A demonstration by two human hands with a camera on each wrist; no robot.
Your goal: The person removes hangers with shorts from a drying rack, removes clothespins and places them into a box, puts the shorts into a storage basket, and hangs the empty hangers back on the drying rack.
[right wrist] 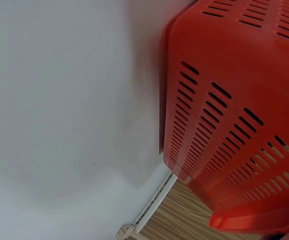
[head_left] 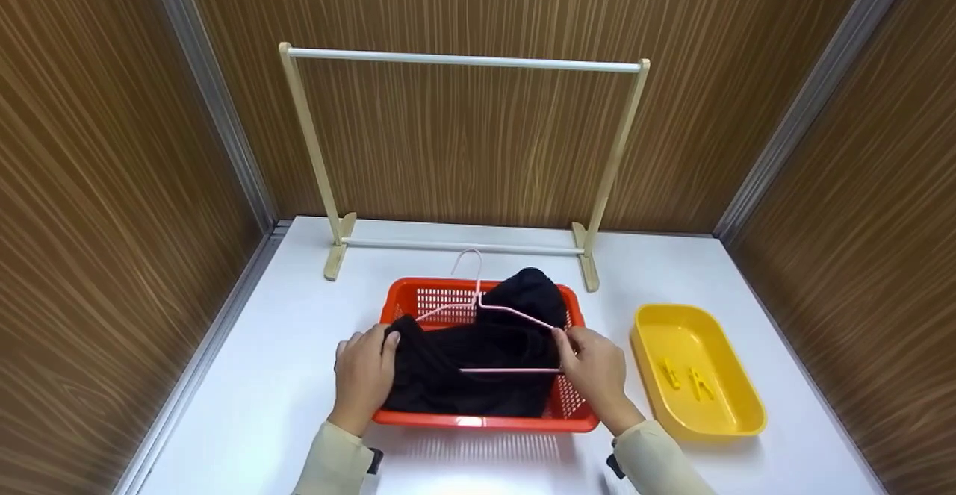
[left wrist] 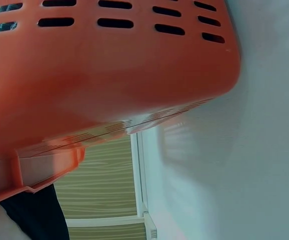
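Over the red basket [head_left: 478,422], a pink clothes hanger [head_left: 515,369] lies across a black garment [head_left: 478,398], its hook pointing to the back. My right hand [head_left: 595,372] pinches the hanger at its right end. On the other side, my left hand [head_left: 364,370] grips the garment's left edge, thumb on top. Cloth covers the left end of the hanger. Part of the garment bunches up behind the hanger's right arm. In the left wrist view, black cloth [left wrist: 39,212] hangs past the rim beside a sliver of the hand; the right wrist view mostly shows the basket's side [right wrist: 219,115].
Behind the basket stands a wooden clothes rack with a white top rail [head_left: 463,59] and a lower bar [head_left: 463,246]. To the right, a yellow tray [head_left: 676,319] holds two yellow clothespins [head_left: 700,384]. Wood-grain panels enclose the white table [head_left: 254,375] at the back and sides.
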